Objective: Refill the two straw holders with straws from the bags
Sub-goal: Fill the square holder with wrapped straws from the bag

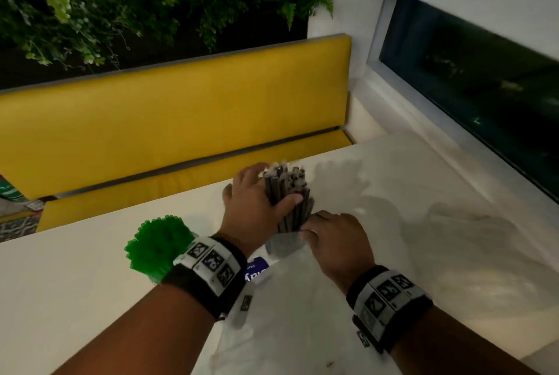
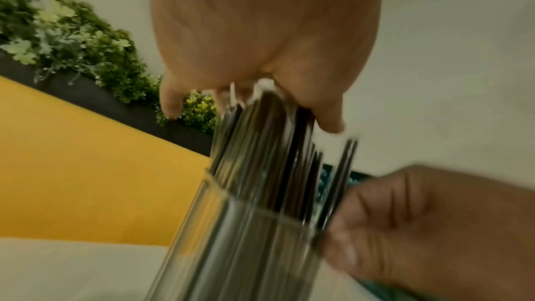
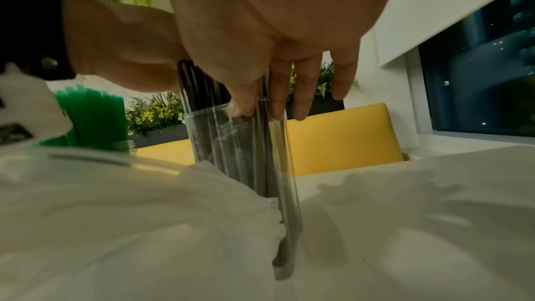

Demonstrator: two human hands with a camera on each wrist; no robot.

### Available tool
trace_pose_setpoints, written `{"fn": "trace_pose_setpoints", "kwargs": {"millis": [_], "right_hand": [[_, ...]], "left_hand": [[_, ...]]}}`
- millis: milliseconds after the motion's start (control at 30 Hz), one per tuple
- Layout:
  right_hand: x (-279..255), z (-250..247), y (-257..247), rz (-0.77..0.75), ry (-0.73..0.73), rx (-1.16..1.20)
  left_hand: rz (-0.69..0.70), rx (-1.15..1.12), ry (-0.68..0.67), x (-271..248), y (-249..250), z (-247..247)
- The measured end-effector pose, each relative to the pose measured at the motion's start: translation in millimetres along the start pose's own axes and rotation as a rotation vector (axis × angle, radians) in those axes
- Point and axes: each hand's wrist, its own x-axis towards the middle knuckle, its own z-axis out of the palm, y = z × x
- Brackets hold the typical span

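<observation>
At frame centre the left hand [image 1: 257,202] grasps the dark straws [image 1: 287,193] upright, their lower ends inside the clear holder [image 1: 282,246] directly below, whose rim the right hand [image 1: 335,241] pinches steady.

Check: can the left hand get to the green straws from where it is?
Probably yes. The green straws stand upright just left of the left hand's wrist with nothing between, but that hand's grip is full of dark straws going into the clear holder, so it must let go first.

Motion blur smears the dark straws [image 2: 260,145]; the left wrist [image 1: 208,271] hides the green straws' holder.
</observation>
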Motion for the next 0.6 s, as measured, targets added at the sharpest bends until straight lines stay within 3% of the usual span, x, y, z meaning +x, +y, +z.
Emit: {"fn": "trace_pose_setpoints", "kwargs": {"millis": [133, 200, 300, 333, 400, 467, 600], "right_hand": [[2, 1, -1, 0.008, -0.01, -0.024], [4, 3, -1, 0.008, -0.022, -0.02], [3, 5, 0, 0.006, -0.001, -0.003], [2, 5, 0, 0.001, 0.013, -0.024], [1, 5, -1, -0.004, 0.032, -0.075], [1, 5, 0, -0.006, 0.06, -0.084], [2, 8, 0, 0.006, 0.007, -0.087]], "left_hand": [[0.078, -0.327, -0.126, -9, 11, -44], [0.187, -0.344, -0.068, -8, 31, -70], [0.387, -0.019, 0.182, 4, 61, -72], [0.405, 0.143, 0.183, 9, 66, -61], [0.372, 0.438, -0.011, 14, 63, -25], [0.333, 0.575, -0.229, 13, 46, 6], [0.367, 0.456, -0.195, 18, 36, 7]]}}
